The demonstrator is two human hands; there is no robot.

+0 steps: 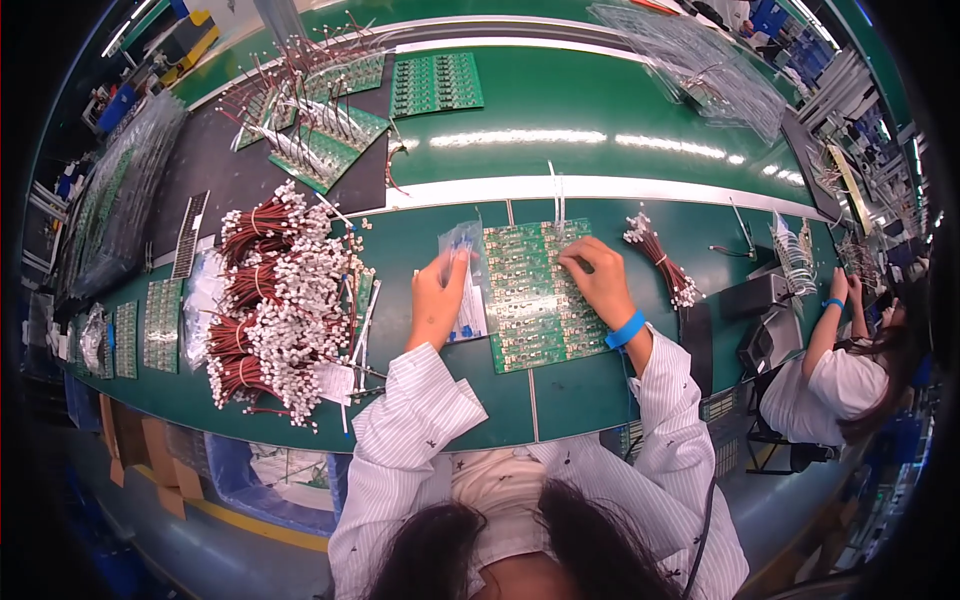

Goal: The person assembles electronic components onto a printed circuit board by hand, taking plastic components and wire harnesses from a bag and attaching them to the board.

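A green circuit board panel [520, 325] with rows of small parts lies flat on the green bench before me. Just left of it, my left hand [437, 300] grips a clear plastic bag [462, 240] near its top. Small blue parts show in the bag's lower end, which rests by the board's left edge. Over the panel's upper right part is my right hand [602, 285], thumb and forefinger pinched together; what they hold, if anything, is too small to make out. A blue band [625, 330] circles my right wrist.
Bundled red-brown wires with white connectors [285, 300] pile up on the left; another wire bundle [660, 258] lies to the right. Farther back are wired boards [325, 140] and a bare panel [436, 84]. A co-worker [830, 390] sits at right beside black bins [765, 320].
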